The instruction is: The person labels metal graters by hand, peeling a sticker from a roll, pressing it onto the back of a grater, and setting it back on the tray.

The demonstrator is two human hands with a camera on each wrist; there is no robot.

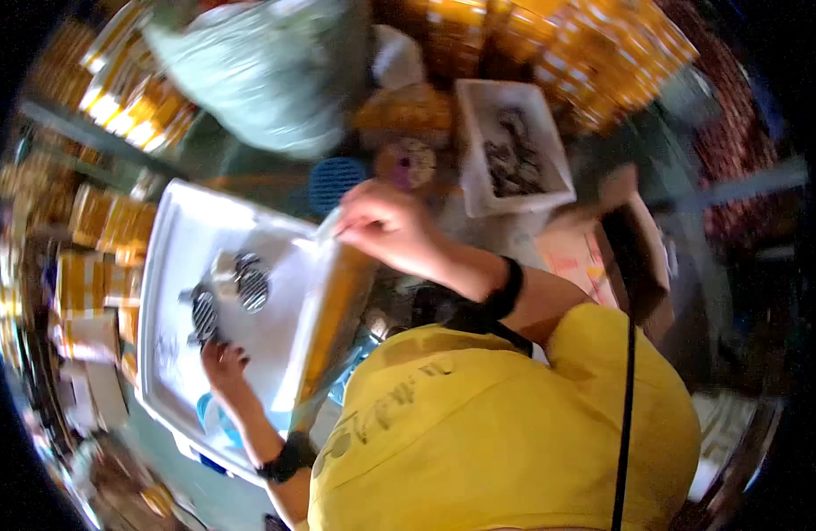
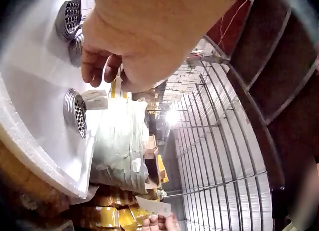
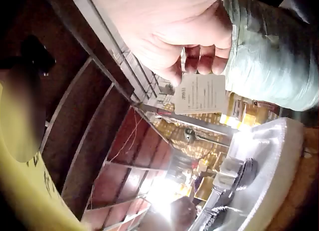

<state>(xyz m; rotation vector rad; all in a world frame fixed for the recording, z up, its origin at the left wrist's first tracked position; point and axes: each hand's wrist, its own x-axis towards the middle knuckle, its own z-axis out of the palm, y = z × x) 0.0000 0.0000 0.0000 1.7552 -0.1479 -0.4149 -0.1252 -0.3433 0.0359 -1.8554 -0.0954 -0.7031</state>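
A white foam box [image 1: 151,292] at the left holds grey round slotted pieces [image 1: 204,311] and another group [image 1: 252,285] beside a small white item. My left hand [image 1: 235,380] is over the box by the nearer group; in the left wrist view this hand [image 2: 139,37] has loosely bent fingers and no object visible between them. A ringed piece [image 2: 76,113] with a paper tag lies below it. My right hand [image 1: 395,232], past the box's right edge, pinches a white printed card [image 3: 200,94] between thumb and fingers, seen best in the right wrist view.
A large pale green bag [image 1: 266,80] stands beyond the box. A white bin [image 1: 560,181] with dark items and an open cardboard box [image 1: 576,261] are at the right. Yellow-taped cartons [image 1: 612,57] line the back. A round blue item [image 1: 337,184] lies near my right hand.
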